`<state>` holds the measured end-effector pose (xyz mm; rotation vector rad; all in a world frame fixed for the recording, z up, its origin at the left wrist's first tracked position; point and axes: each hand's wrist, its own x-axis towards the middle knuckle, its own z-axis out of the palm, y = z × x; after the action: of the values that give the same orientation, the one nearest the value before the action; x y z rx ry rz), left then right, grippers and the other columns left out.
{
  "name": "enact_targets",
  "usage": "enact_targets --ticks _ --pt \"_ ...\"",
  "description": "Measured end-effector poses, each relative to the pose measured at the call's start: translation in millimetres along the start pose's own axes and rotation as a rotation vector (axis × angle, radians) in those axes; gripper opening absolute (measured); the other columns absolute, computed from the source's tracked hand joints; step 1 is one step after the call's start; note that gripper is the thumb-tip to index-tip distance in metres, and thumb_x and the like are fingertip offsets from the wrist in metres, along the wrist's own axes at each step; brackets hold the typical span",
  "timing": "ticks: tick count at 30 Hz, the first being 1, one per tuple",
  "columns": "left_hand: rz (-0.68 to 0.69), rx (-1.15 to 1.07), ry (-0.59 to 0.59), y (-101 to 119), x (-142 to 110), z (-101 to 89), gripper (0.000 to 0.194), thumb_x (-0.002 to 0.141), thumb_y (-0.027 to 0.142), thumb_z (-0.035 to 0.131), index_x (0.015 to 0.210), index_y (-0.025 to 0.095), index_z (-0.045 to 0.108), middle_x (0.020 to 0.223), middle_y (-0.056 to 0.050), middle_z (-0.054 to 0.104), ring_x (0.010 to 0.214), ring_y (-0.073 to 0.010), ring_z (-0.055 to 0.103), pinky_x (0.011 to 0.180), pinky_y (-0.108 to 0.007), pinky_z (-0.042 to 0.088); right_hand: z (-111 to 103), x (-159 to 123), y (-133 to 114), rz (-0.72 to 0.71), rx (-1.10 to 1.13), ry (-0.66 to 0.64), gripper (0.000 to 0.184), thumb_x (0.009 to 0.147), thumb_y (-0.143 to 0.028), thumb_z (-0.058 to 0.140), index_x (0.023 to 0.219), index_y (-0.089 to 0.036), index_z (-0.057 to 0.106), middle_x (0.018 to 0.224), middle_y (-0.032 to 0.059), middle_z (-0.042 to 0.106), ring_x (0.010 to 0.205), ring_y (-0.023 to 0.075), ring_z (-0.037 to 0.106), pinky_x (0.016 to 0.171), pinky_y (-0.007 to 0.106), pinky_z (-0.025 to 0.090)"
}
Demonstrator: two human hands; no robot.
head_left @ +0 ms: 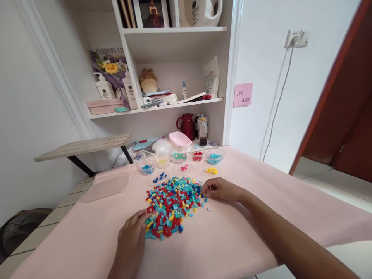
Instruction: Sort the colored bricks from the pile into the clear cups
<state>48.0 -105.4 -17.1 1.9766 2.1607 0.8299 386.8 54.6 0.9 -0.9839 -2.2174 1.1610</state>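
Note:
A heap of small red, blue, turquoise and yellow bricks (174, 203) lies in the middle of the pink table (232, 232). My right hand (219, 190) rests at the heap's right edge, its fingertips pinched together on a small brick I can barely make out. My left hand (132, 236) lies at the heap's lower left edge, fingers curled against the bricks. Behind the heap stand several small clear bowls: one with blue bricks (147, 167), one with yellow (162, 161), one with green (178, 155), one with red (197, 155), one with turquoise (215, 157).
Small sorted clusters lie on the cloth: blue (159, 178), pink (184, 167), yellow (211, 170). A clear lid (106, 186) lies at the left. A pink tub (179, 139), red jug (186, 126) and bottle (202, 131) stand at the back under the shelves.

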Motion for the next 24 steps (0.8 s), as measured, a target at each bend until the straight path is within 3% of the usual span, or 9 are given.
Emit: enact_targets --ticks 6,11,17,24 --pt "-0.027 -0.015 -0.022 5 0 -3.0 0.047 0.089 0.032 0.029 0.113 0.029 0.068 0.130 -0.003 0.061 0.123 -0.0224 0.052 0.105 -0.048 0.039 -2 -3 -6 0.027 0.102 0.012 0.025 0.078 -0.039 0.062 0.087 -0.017 0.072 0.068 0.0010 0.064 0.054 0.0117 0.052 0.053 0.025 0.042" --pt "-0.052 -0.053 -0.001 1 2 0.0 0.047 0.088 0.037 0.030 0.113 0.028 0.069 0.132 -0.005 0.058 0.124 -0.0240 0.051 0.106 -0.049 0.038 -13 -7 -4 0.019 0.057 0.063 0.022 0.074 -0.036 0.067 0.081 -0.017 0.073 0.074 0.0030 0.068 0.059 0.0124 0.053 0.054 0.024 0.042" --pt "-0.075 -0.177 0.092 -10 5 3.3 0.048 0.084 0.048 0.036 0.111 0.026 0.069 0.130 -0.007 0.057 0.126 -0.0252 0.049 0.109 -0.047 0.037 -10 -6 3 -0.104 -0.019 -0.064 0.025 0.071 -0.035 0.073 0.091 -0.020 0.076 0.079 0.0027 0.064 0.070 0.0144 0.055 0.062 0.024 0.044" --pt "-0.110 -0.206 0.106 -11 6 4.0 0.048 0.081 0.050 0.039 0.111 0.027 0.068 0.129 -0.006 0.059 0.124 -0.0259 0.050 0.109 -0.048 0.037 -8 -4 -2 -0.150 -0.129 -0.096 0.026 0.072 -0.026 0.072 0.097 -0.021 0.076 0.075 0.0001 0.054 0.068 0.0129 0.051 0.062 0.024 0.041"
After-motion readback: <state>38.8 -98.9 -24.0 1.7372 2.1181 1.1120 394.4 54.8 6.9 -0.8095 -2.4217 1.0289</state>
